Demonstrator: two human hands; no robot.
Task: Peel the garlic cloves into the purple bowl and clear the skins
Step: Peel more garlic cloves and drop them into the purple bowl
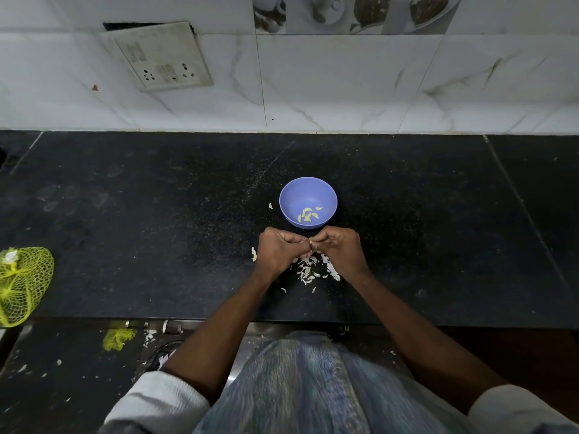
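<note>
Barely visible clove (pixel 310 242) (between fingertips (pixel 303 244))

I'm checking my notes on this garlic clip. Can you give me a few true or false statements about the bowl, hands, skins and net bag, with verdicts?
1. The bowl holds a few peeled cloves. True.
2. The bowl stands between the hands and the person. False: it stands beyond the hands, toward the wall.
3. Left hand and right hand meet, fingers curled on something small. True.
4. The skins lie inside the bowl. False: they lie on the counter under the hands.
5. A yellow net bag lies at the counter's left. True.
</note>
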